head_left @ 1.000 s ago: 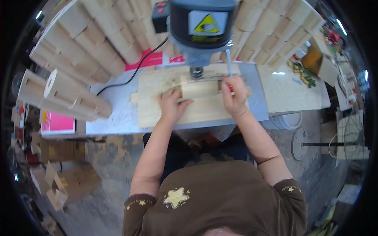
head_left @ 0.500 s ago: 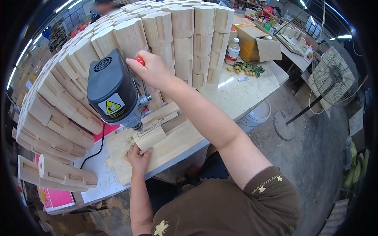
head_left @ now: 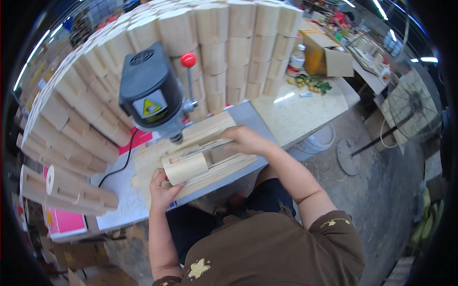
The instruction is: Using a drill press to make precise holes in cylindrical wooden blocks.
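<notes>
A pale wooden cylinder (head_left: 183,169) lies on its side in a flat wooden jig (head_left: 210,177) on the bench. My left hand (head_left: 164,190) grips its left end, with the thumb along the near side and the fingers round the far side. At the jig's right part, my right hand (head_left: 245,140) has its fingertips on the end of a thin metal bar (head_left: 205,148); motion blurs them a little. Above the cylinder stands a black drill press (head_left: 150,90), its chuck (head_left: 177,138) clear of the wood. Its lever's red knob (head_left: 188,59) is untouched.
Stacked wooden cylinders (head_left: 210,28) curve behind and left of the drill. Two more cylinders (head_left: 81,188) lie at the near left, beside a black cord (head_left: 125,164). Right: a bottle (head_left: 296,59), fruit with leaves (head_left: 312,84), a cardboard box (head_left: 338,62), a bucket (head_left: 317,140), a fan (head_left: 405,112).
My right hand has let go of the drill's red-knobbed lever and come down to the metal bar on the jig. The lever now points up. My left hand stays at the cylinder.
</notes>
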Demonstrator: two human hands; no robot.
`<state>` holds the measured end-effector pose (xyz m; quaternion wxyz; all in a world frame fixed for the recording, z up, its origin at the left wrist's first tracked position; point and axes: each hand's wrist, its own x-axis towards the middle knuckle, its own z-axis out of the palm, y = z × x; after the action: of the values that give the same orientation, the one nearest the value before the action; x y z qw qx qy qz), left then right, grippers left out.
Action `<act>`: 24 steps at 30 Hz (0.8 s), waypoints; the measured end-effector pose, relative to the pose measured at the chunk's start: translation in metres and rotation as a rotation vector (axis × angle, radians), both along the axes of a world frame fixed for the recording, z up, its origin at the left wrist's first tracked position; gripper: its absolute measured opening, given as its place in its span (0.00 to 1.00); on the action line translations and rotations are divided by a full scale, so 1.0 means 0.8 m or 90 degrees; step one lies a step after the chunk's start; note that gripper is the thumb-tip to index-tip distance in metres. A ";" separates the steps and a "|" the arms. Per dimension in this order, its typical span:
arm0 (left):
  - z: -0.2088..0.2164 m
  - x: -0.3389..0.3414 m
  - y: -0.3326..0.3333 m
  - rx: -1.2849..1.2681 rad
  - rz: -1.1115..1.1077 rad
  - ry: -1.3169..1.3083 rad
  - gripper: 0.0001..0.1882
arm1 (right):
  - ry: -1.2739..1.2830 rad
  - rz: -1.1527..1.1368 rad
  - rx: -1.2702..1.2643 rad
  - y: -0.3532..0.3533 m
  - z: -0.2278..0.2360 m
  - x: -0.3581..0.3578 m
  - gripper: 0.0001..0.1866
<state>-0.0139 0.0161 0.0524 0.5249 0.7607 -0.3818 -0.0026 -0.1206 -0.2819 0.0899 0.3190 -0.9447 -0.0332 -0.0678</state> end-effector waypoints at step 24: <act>0.042 -0.048 0.027 -0.235 0.162 0.581 0.15 | -0.085 0.024 0.138 0.068 0.018 -0.035 0.12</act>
<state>-0.0521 0.0375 0.0860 0.7600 0.6171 -0.0120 -0.2036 -0.1485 -0.2274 0.1043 0.4178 -0.8973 -0.0647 -0.1273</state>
